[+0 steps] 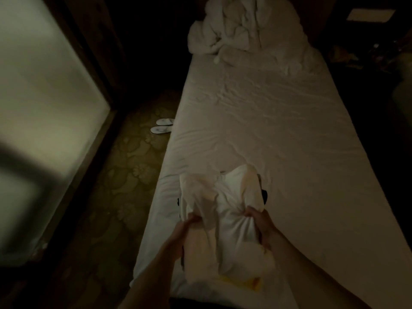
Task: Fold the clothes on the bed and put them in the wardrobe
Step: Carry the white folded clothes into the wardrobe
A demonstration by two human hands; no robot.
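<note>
One white garment (225,206) lies at the near end of the bed (278,121), about 6 o'clock in the head view, bunched and creased, part of it raised off the sheet between the two hands. Something yellow (245,282) shows under its near edge; too dim to tell what it is. Small dark bits poke out at the garment's left and right edges; cannot tell what they are.

One rumpled white duvet (231,30) is heaped at the far end of the bed, 12 o'clock, well apart from the garment. The sheet between is bare and wrinkled.

Two white slippers (161,126) sit side by side on the patterned floor (124,186) just beside the bed's left edge, around 10 o'clock from the garment. One large frosted glass panel (44,97) in a dark frame fills the 9 o'clock side. Dark blurred clutter at 2 o'clock, not readable. No wardrobe is identifiable in this view.

Left hand (187,228): fingers curled tight, clamped on a bunch of the garment's left side. Right hand (258,221): fingers curled tight too, gripping a gathered fold on the garment's right side. The hands are apart, the cloth stretched between them. Both forearms come in from 6 o'clock.
</note>
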